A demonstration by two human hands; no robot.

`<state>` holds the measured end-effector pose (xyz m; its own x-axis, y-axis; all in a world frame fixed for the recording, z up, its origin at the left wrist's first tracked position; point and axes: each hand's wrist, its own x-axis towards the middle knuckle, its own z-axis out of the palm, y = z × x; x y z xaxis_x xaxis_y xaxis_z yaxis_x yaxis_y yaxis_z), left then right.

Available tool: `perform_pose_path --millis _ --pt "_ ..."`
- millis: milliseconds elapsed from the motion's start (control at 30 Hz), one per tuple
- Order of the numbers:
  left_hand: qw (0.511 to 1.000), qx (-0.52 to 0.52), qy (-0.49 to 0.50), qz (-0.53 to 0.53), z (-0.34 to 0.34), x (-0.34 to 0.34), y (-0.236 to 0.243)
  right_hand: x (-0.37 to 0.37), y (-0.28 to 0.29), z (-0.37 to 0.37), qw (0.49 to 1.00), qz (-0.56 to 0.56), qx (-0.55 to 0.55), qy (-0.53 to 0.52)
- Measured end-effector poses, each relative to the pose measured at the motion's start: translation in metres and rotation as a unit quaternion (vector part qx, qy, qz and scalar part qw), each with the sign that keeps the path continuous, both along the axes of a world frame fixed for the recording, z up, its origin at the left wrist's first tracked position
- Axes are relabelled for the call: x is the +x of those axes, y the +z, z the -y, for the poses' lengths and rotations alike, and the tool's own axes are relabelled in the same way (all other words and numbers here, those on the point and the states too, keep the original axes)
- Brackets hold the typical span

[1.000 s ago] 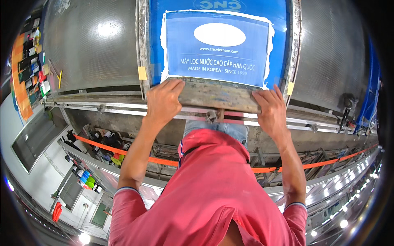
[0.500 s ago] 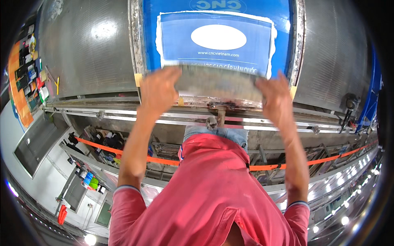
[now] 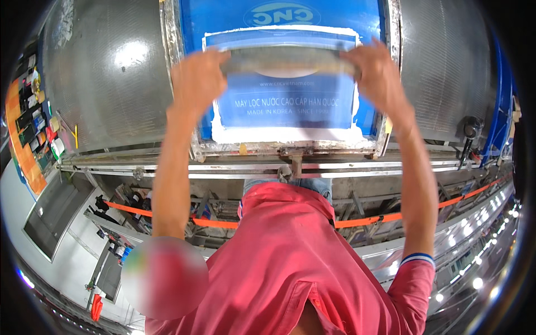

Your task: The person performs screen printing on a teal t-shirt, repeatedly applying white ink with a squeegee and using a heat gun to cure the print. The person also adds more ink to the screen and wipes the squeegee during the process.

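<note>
Both of my hands grip a long squeegee (image 3: 287, 60), held crosswise over a blue printing screen (image 3: 192, 33). My left hand (image 3: 202, 81) is closed round its left end, and my right hand (image 3: 377, 75) round its right end. Under it lies a lighter blue panel (image 3: 234, 116) with pale lettering, bordered by a rough white band (image 3: 245, 134). The squeegee covers most of a white oval (image 3: 286, 73) in that panel. A worn metal frame (image 3: 393, 61) surrounds the screen. Motion blurs the squeegee, so its contact with the mesh is unclear.
Grey table surfaces (image 3: 111, 67) flank the screen. Metal rails (image 3: 229, 171) run along the near side, and a clamp (image 3: 296, 158) sits at the frame's near edge. A black-handled tool (image 3: 468, 134) stands at the right. An orange strip (image 3: 223, 224) crosses behind me.
Both hands have pushed the squeegee away from me, from the panel's near edge up to the oval. The lower lettering and near white band have come into sight.
</note>
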<state>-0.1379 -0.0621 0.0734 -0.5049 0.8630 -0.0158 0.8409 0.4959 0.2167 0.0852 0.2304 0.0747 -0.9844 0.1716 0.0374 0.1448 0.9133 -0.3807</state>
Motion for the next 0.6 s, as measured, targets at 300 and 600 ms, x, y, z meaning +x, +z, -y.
perform_pose_path --millis 300,600 --pt "0.993 -0.059 0.019 0.1 0.083 0.127 0.039 0.129 0.039 0.109 0.987 0.123 -0.099 -0.022" --pt "0.974 -0.149 -0.012 0.17 -0.009 0.138 0.032 0.102 0.016 -0.004 0.929 -0.053 -0.233 -0.284"
